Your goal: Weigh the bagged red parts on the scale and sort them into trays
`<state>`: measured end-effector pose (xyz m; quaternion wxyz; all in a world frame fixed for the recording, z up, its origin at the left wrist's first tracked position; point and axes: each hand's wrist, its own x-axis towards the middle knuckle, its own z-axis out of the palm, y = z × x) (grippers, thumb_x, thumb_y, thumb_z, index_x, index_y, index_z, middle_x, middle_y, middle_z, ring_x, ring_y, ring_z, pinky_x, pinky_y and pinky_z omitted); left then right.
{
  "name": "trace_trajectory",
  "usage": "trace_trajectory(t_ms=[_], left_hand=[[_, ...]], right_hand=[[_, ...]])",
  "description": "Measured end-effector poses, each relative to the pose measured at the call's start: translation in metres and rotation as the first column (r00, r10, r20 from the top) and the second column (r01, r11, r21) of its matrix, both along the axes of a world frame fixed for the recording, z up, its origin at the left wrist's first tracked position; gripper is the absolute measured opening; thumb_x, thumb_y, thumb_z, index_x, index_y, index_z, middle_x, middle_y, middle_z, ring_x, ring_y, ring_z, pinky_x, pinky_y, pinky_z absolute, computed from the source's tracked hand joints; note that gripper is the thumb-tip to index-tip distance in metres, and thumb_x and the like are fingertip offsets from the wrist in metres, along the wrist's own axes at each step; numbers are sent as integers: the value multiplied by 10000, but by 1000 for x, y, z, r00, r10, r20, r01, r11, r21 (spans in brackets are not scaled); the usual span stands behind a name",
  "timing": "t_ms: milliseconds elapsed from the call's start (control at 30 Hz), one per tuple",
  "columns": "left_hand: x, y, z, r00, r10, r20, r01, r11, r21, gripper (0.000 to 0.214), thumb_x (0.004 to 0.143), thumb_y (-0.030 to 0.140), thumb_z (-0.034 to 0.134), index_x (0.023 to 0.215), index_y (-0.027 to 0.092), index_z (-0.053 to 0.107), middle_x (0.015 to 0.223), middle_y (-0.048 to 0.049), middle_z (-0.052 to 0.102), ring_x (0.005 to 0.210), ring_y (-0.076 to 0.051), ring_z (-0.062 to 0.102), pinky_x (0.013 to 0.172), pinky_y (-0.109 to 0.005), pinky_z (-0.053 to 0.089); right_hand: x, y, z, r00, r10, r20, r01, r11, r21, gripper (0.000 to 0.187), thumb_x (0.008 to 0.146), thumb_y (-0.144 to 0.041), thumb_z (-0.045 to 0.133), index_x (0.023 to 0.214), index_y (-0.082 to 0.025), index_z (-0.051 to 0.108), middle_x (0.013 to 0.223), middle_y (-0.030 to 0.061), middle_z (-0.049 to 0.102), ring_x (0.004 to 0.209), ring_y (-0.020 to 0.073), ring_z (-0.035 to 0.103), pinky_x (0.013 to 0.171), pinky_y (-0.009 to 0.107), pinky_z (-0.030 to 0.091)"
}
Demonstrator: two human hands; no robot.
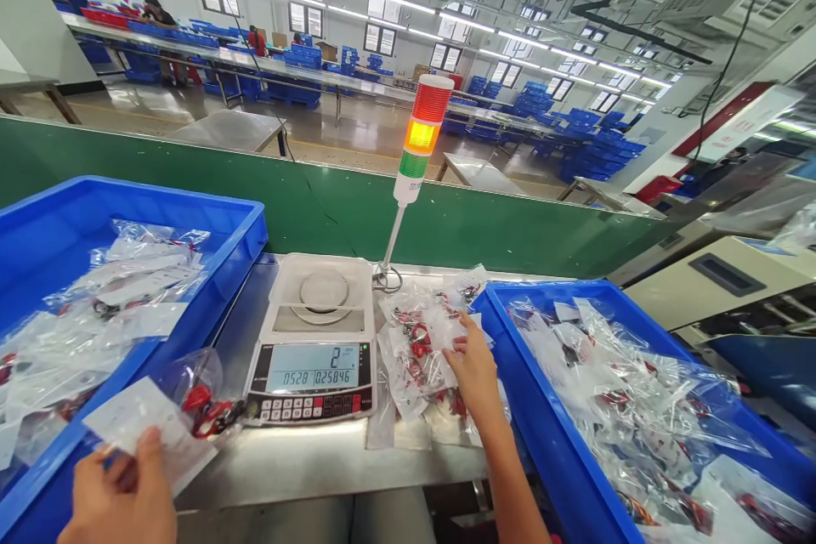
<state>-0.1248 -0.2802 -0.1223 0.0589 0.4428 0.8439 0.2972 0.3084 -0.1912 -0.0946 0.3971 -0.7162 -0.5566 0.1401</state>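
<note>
My left hand (pixel 131 484) pinches a clear plastic bag (pixel 210 412) by its white paper label. Red and black wires show inside the bag, which hangs over the near edge of the left blue bin (pixel 233 217). Right of the scale, a pile of similar bags (pixel 414 340) lies on the metal table. On that pile rests my right hand (pixel 475 365), its fingers apart and touching the plastic; no bag is visibly gripped. Between the hands stands a counting scale (pixel 312 340) with a lit display showing 2. Its round weighing plate (pixel 322 293) carries no bag.
More bagged wires fill the right blue bin (pixel 541 408) and lie in the left one. A signal light tower (pixel 421 136) glows amber behind the scale. A green partition (pixel 331 212) runs along the table's back. People (pixel 156 13) work at distant benches.
</note>
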Motion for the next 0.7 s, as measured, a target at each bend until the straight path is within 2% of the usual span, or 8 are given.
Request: trace_trajectory(t_ms=[67, 100, 167, 300, 400, 467, 567, 700], left_hand=[[11, 11, 5, 944, 272, 189, -280, 960, 21, 761, 767, 644, 433, 1408, 242, 509, 922, -126, 766, 993, -452, 707, 823, -583, 564], [15, 19, 10, 910, 331, 248, -343, 939, 5, 809, 755, 671, 439, 1368, 153, 549, 953, -183, 748, 1002, -451, 705, 864, -570, 560], [19, 35, 17, 919, 275, 281, -285, 959, -7, 833, 744, 663, 436, 1303, 64, 583, 981, -235, 726, 1014, -439, 702, 924, -554, 541], [7, 62, 5, 989, 48, 138, -49, 999, 4, 664, 849, 580, 370, 1285, 124, 577, 1069, -210, 727, 985, -413, 695, 886, -554, 531], [-2, 78, -7, 993, -115, 34, 113, 992, 51, 596, 923, 526, 328, 1301, 129, 560, 1128, -217, 712, 974, -402, 688, 864, -535, 533], [-1, 84, -8, 986, -168, -18, 169, 979, 112, 615, 937, 515, 313, 1315, 89, 548, 1180, -248, 687, 1061, -412, 664, 902, -529, 527], [4, 83, -6, 972, -201, -118, 223, 951, 214, 634, 965, 512, 276, 1312, 58, 549, 1281, -271, 636, 1203, -416, 599, 1007, -533, 486], [11, 64, -10, 958, -216, -190, 269, 906, 326, 590, 1002, 527, 274, 1253, 95, 589, 1199, -223, 676, 1156, -368, 617, 1021, -498, 488]], right_hand=[[4, -2, 7, 986, -50, -161, 48, 999, -17, 580, 691, -384, 632, 1219, -149, 680, 999, 139, 760, 854, 332, 728, 831, 513, 590], [6, -4, 12, 977, -52, -207, 50, 999, -13, 501, 687, -427, 650, 1101, -156, 730, 911, 130, 771, 835, 338, 733, 830, 512, 590], [5, -6, 26, 973, -37, -228, 43, 999, 19, 396, 707, -490, 662, 931, -181, 766, 894, 128, 782, 887, 344, 736, 866, 497, 580], [-11, 4, 74, 978, 36, -206, 6, 981, 196, 338, 781, -487, 680, 932, -202, 780, 997, 101, 789, 978, 323, 723, 912, 464, 551], [-39, 33, 113, 967, 226, -119, -178, 930, 321, 242, 838, -410, 662, 925, -217, 779, 982, 58, 791, 950, 273, 725, 895, 410, 551], [-61, 62, 132, 925, 379, -34, -349, 881, 320, 199, 864, -346, 637, 936, -218, 770, 979, 39, 790, 938, 244, 727, 895, 383, 548], [-93, 106, 146, 846, 531, 48, -525, 813, 250, 144, 840, -245, 650, 931, -226, 761, 975, 13, 791, 939, 221, 730, 895, 357, 549], [-111, 140, 143, 814, 569, 117, -581, 795, 176, 212, 782, -139, 673, 936, -257, 756, 1001, -8, 789, 948, 223, 724, 871, 366, 549]])
